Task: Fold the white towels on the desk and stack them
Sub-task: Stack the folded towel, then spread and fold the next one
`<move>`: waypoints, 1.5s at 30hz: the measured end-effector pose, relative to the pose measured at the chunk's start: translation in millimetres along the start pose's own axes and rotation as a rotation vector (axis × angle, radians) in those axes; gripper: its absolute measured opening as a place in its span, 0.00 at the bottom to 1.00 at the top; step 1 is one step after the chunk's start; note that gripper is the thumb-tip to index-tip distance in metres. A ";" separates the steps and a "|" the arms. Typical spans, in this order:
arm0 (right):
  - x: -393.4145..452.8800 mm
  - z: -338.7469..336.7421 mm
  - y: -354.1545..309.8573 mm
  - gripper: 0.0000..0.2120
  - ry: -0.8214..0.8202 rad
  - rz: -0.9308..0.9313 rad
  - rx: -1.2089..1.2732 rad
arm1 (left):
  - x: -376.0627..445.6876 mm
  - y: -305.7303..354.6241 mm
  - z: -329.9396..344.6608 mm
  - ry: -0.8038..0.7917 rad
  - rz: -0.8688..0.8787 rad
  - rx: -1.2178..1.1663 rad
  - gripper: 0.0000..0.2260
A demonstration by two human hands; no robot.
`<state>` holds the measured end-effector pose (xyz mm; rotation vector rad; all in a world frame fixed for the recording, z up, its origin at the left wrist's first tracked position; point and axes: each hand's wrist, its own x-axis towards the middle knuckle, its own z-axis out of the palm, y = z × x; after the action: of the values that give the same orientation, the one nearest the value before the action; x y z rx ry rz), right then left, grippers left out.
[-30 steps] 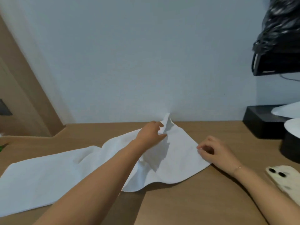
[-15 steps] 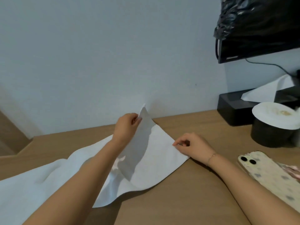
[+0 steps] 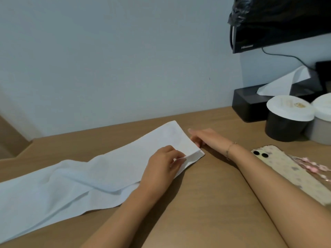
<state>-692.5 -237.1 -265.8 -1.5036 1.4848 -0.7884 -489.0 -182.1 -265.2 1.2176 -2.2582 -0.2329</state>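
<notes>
A long white towel (image 3: 93, 174) lies across the wooden desk (image 3: 206, 203), folded lengthwise so its far edge lies over the near one. My left hand (image 3: 163, 165) pinches the folded-over corner near the towel's right end. Beside that end, my right hand (image 3: 207, 138) rests on the desk, its fingers extended and touching the towel's short edge. No other towel shows.
A phone (image 3: 286, 172) in a patterned case lies right of my right forearm, with a pink beaded strap (image 3: 311, 163). Two lidded round tubs (image 3: 286, 120) and a black tissue box (image 3: 254, 101) stand at the back right. A black screen (image 3: 279, 24) hangs above.
My left hand brought the raised far corner down toward me, laying the towel over itself. My right hand let go of the near corner and now touches the short edge.
</notes>
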 end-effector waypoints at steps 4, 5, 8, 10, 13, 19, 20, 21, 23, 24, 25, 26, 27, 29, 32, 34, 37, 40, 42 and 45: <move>3.3 -0.6 4.5 0.14 0.005 -0.074 -0.126 | -0.5 5.0 12.1 0.010 -0.002 -0.010 0.06; 3.8 -2.2 4.7 0.11 0.008 -0.081 -0.132 | -0.7 5.1 14.7 0.009 -0.002 -0.004 0.07; 4.0 -4.6 6.3 0.09 0.011 -0.080 -0.172 | -2.7 3.5 20.2 0.006 0.004 0.010 0.07; 5.1 -5.0 5.6 0.07 0.017 -0.071 -0.202 | -3.5 4.3 22.2 -0.006 0.019 0.027 0.08; 5.4 -4.6 5.7 0.05 0.031 -0.074 -0.244 | -3.3 7.2 24.6 -0.029 0.026 0.038 0.08; 2.5 0.9 3.3 0.04 0.053 -0.072 -0.296 | -3.4 8.2 26.8 -0.072 -0.037 -0.006 0.10; 2.1 1.7 2.5 0.04 0.058 -0.069 -0.301 | -2.9 8.5 26.8 -0.064 -0.062 -0.039 0.09; 1.2 2.4 1.6 0.05 0.061 -0.068 -0.312 | -2.0 9.0 26.4 -0.058 -0.093 -0.078 0.07; -0.4 2.9 0.2 0.06 0.059 -0.067 -0.348 | 0.4 10.1 25.6 -0.047 -0.149 -0.146 0.06; -1.6 2.2 -0.5 0.06 0.057 -0.064 -0.367 | 1.6 10.2 25.5 -0.042 -0.160 -0.165 0.07; -3.0 1.4 -1.3 0.07 0.052 -0.059 -0.383 | 2.5 10.6 25.5 -0.042 -0.158 -0.167 0.07; -4.0 0.5 -1.7 0.07 0.047 -0.054 -0.398 | 2.9 11.6 25.6 -0.044 -0.146 -0.156 0.07; -4.7 -0.2 -1.8 0.07 0.047 -0.049 -0.415 | 2.8 13.1 25.6 -0.049 -0.126 -0.133 0.07; -4.9 0.2 -0.6 0.08 0.067 -0.045 -0.449 | 2.0 15.7 26.4 -0.054 -0.070 -0.084 0.03; -3.0 2.7 3.7 0.08 0.120 -0.065 -0.495 | 0.6 17.0 28.4 -0.053 -0.001 -0.022 0.04; -2.1 4.9 6.0 0.08 0.144 -0.082 -0.537 | -1.2 17.4 28.2 -0.043 0.019 0.008 0.07; -2.2 7.4 8.2 0.07 0.172 -0.112 -0.641 | -5.5 18.5 25.8 -0.056 0.023 0.005 0.09; -4.9 7.4 8.4 0.06 0.215 -0.126 -0.688 | -9.8 17.8 19.8 -0.097 0.003 -0.034 0.11; -8.8 6.7 6.8 0.06 0.258 -0.150 -0.714 | -15.0 15.2 8.2 -0.084 -0.039 -0.098 0.11; -15.6 9.8 0.8 0.08 0.378 -0.235 -0.752 | -28.6 2.4 -19.2 0.058 -0.105 -0.163 0.10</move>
<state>-685.6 -220.3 -268.8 -2.2022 2.0534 -0.7069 -467.8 -155.4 -259.4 1.2414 -2.0841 -0.4089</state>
